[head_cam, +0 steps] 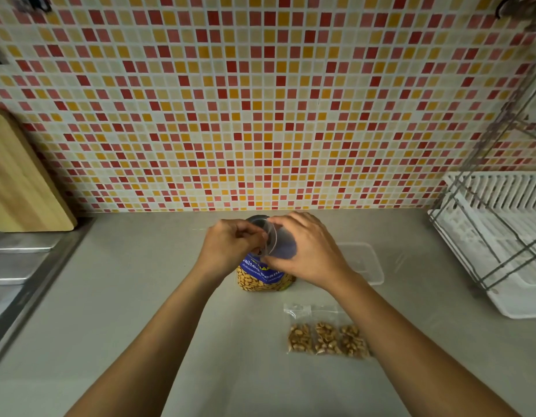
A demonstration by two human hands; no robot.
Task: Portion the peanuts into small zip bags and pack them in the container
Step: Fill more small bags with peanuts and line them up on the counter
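Between the hands, a clear bag barely shows.

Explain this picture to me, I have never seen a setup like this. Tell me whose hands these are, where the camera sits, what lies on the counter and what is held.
There is no machine here: a person works with bare hands, and the one camera is worn on the head, looking forward and down. The left hand and right hand together pinch a small clear zip bag just above a big peanut package with a blue label. On the grey counter lie three filled bags side by side, and a clear container sits beyond the right wrist. A cutting board leans at the left; a dish rack stands at the right.
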